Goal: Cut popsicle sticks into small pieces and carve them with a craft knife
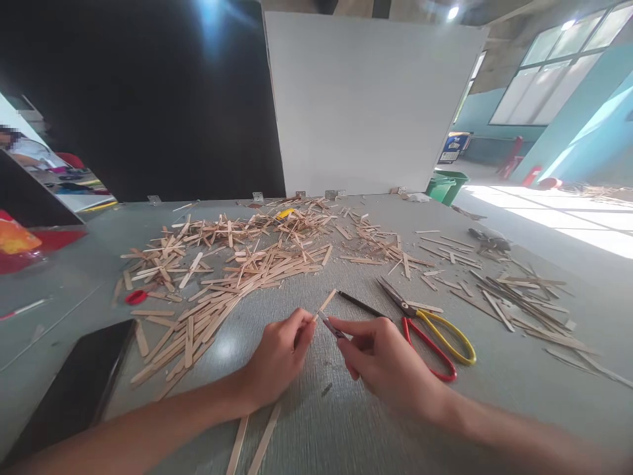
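Note:
My left hand point(284, 346) is closed with a thin wooden craft stick point(327, 300) pinched between thumb and forefinger; the stick points up and to the right. My right hand point(383, 359) grips a small knife point(332, 326), its pale blade tip touching or very near the stick by my left fingertips. Just beyond the right hand lies a black pen-like rod point(363, 304). Beside it rest scissors point(408, 308) with one red and one yellow handle, blades slightly apart. Two more wooden strips point(252, 439) lie below my left forearm.
A large heap of craft sticks point(257, 270) spreads over the grey table point(494, 396). Cut strips point(529, 307) lie at the right. A black phone point(74, 382) and a red ring point(135, 297) are at the left. Black and white panels point(366, 105) stand behind; a person sits far left.

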The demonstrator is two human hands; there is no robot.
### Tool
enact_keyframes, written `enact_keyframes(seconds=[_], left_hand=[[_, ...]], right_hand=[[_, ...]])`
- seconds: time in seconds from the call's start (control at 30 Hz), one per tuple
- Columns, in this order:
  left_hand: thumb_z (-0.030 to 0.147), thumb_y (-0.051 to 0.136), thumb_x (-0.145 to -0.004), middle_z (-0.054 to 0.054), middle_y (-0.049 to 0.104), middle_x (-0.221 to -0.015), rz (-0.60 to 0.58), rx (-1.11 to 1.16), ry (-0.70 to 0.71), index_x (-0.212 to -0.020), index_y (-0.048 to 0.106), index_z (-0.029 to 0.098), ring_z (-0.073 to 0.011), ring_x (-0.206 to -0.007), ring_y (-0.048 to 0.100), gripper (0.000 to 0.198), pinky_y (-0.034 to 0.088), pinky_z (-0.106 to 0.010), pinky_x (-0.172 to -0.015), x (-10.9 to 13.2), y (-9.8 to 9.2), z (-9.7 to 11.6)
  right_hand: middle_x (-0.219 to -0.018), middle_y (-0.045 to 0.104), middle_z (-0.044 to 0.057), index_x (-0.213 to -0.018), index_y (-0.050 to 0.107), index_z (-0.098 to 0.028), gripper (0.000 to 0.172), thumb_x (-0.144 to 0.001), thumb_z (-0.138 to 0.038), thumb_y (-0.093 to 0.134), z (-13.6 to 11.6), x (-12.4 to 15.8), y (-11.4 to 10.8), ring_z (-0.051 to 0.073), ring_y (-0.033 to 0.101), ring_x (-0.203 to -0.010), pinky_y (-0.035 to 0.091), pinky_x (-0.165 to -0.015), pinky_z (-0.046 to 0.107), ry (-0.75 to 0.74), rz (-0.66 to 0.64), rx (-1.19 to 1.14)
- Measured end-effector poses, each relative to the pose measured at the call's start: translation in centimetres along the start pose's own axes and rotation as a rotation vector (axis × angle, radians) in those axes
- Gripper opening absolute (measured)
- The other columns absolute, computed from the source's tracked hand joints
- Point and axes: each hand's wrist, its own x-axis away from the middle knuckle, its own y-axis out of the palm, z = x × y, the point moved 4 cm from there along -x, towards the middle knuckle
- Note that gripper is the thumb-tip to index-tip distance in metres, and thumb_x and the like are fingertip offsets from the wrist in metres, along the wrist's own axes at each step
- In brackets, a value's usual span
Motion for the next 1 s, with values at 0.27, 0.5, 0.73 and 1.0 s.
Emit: enact_keyframes(seconds=[0.27,0.5,0.73,1.0], left_hand=[[0.038,0.049,-0.106,0.007,0.054,-0.06,0.0,0.055,-0.046,-0.086,0.06,0.022,-0.0126,-0.049,0.048,0.028,0.035,-0.023,-0.053,-0.5,0.0,0.1],[0.032,0.05,-0.101,0.006,0.052,-0.056,0.053,0.141,-0.145,-0.078,0.056,0.022,-0.013,-0.048,0.046,0.026,0.032,-0.023,-0.05,-1.3,-0.6,-0.2],[0.036,0.063,-0.093,0.006,0.046,-0.058,-0.11,0.311,-0.1,-0.068,0.051,0.022,-0.0117,-0.052,0.042,0.031,0.033,-0.022,-0.05,-1.1,-1.0,2.0],[0.04,0.053,-0.105,-0.01,0.077,-0.111,-0.047,0.506,-0.142,-0.08,0.048,0.023,-0.0217,-0.095,0.07,0.031,0.055,-0.036,-0.087,-1.2,-1.2,0.4]], right_hand=[[-0.055,0.059,-0.006,-0.142,0.066,-0.008,0.048,-0.097,-0.017,0.055,-1.4,-0.2,-1.5,0.005,0.033,-0.036,0.025,-0.033,0.018,0.215,-0.018,-0.099],[-0.062,0.066,-0.005,-0.145,0.059,-0.018,0.047,-0.099,-0.024,0.053,-2.0,0.6,-2.3,0.008,0.039,-0.033,0.029,-0.032,0.021,0.157,0.075,-0.032],[-0.065,0.064,-0.002,-0.118,0.07,-0.015,0.028,-0.1,-0.027,0.051,-0.7,-0.8,-2.0,0.011,0.044,-0.048,0.034,-0.045,0.024,-0.119,0.138,0.168],[-0.065,0.066,-0.003,-0.127,0.064,-0.015,0.032,-0.1,-0.025,0.051,0.5,-1.0,-1.0,0.012,0.046,-0.049,0.034,-0.046,0.024,-0.053,0.081,0.094]])
